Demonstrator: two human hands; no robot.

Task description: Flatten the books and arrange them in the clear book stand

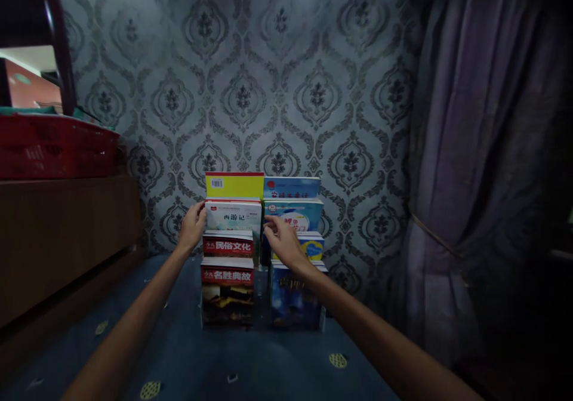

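Note:
A white picture book (233, 217) stands in the left stack of books, in front of a yellow book (234, 185) with a barcode. My left hand (193, 224) is closed at the white book's left edge, its fingertips partly hidden behind it. Across the narrow gap between the stacks, my right hand (283, 237) has its fingers bent and apart, near the white book's right edge; contact is unclear. It covers part of a light-blue book (313, 213) in the right stack. Red-titled books (227, 277) stand in front on the left, a dark-blue book (295, 302) on the right.
The stacks stand on a dark-blue patterned cloth (192, 353) before a damask-papered wall (286, 91). At left, a red plastic basket (58, 147) rests on a brown wooden cabinet (67, 234). A tied purple curtain (452, 168) hangs at right.

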